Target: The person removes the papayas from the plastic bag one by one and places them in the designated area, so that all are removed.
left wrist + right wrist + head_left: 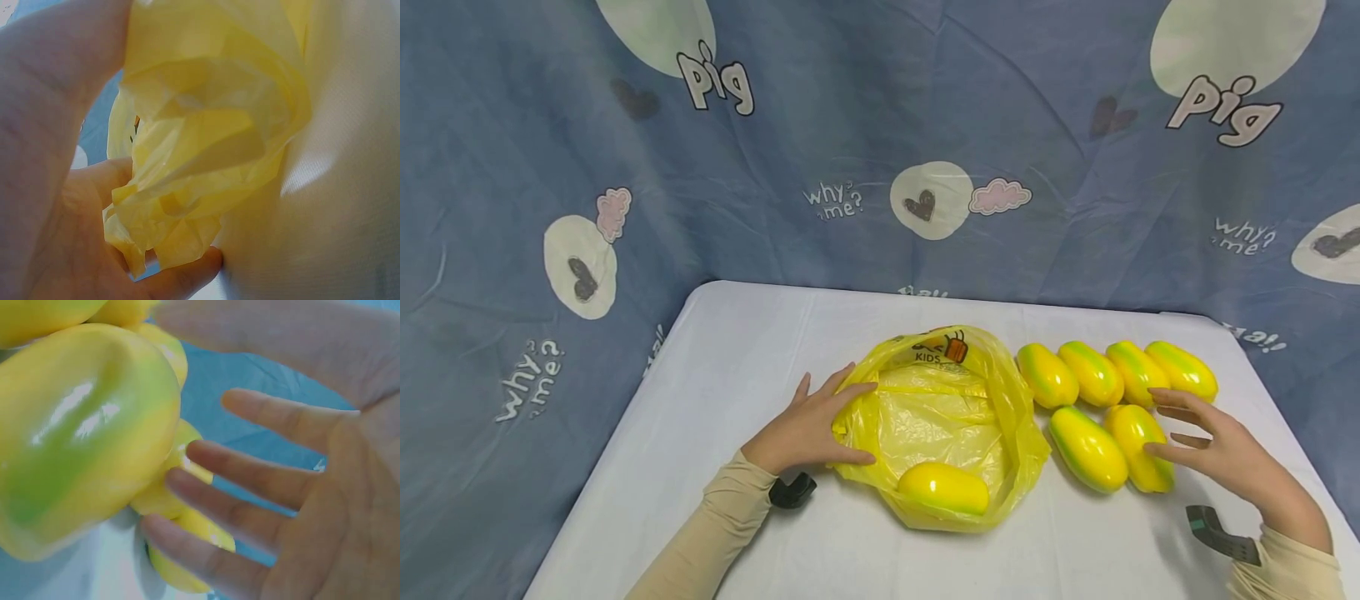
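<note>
A yellow plastic bag (pixel 1026 392) lies with its wide mouth facing up, its rim spread in a ring. Inside at the near side rests one glossy yellow-green mango (pixel 943 488). My left hand (pixel 812 425) is at the bag's left rim, fingers spread and reaching over the edge; crumpled plastic (pixel 206 137) shows between thumb and fingers in the left wrist view. To the right, my right hand (pixel 1221 442) hovers with parted fingers beside the nearest mango on that side (pixel 1138 446). In the right wrist view its palm faces a large mango (pixel 87 431), and nothing is held.
Several more mangoes (pixel 1048 377) form a back row right of the bag, and another (pixel 1088 450) lies in front of them. A white cloth (pixel 760 333) covers the table. A blue printed curtain (pixel 820 108) hangs behind and on the left.
</note>
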`<state>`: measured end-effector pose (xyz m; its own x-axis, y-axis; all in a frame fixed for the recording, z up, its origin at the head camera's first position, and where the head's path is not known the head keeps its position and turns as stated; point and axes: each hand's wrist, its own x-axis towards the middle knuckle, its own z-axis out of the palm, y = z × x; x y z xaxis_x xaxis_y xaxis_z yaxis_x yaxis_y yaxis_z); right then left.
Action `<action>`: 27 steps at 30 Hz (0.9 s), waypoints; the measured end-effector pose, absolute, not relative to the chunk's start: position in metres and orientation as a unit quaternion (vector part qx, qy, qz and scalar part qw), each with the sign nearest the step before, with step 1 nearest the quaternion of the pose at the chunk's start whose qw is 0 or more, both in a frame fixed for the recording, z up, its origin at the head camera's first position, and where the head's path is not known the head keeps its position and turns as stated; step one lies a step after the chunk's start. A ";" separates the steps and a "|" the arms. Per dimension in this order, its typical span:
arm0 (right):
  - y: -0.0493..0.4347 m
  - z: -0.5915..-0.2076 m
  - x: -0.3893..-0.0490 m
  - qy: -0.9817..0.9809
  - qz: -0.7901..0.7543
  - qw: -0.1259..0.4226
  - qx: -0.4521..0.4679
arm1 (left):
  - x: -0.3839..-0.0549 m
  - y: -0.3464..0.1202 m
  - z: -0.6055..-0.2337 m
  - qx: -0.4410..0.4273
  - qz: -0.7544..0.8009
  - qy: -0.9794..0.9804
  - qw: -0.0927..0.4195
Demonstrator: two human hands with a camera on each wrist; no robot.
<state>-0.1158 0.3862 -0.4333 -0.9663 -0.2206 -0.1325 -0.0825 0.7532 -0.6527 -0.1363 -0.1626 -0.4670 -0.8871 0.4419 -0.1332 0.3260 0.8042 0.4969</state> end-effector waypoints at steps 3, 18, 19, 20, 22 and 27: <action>0.384 -0.432 -0.116 0.929 -0.353 0.058 -0.099 | -0.136 -0.163 -0.467 0.204 0.236 0.942 0.121; 0.343 -0.423 -0.115 0.892 -0.407 -0.017 -0.198 | -0.137 -0.164 -0.467 0.201 0.236 0.942 0.127; 0.340 -0.423 -0.115 0.890 -0.408 -0.014 -0.202 | -0.136 -0.164 -0.467 0.200 0.235 0.942 0.128; 0.337 -0.422 -0.115 0.889 -0.410 -0.010 -0.205 | -0.136 -0.164 -0.466 0.201 0.235 0.942 0.128; 0.331 -0.422 -0.116 0.885 -0.414 -0.004 -0.214 | -0.136 -0.163 -0.465 0.200 0.236 0.942 0.129; 0.316 -0.423 -0.118 0.880 -0.414 0.010 -0.231 | -0.136 -0.163 -0.465 0.203 0.236 0.942 0.128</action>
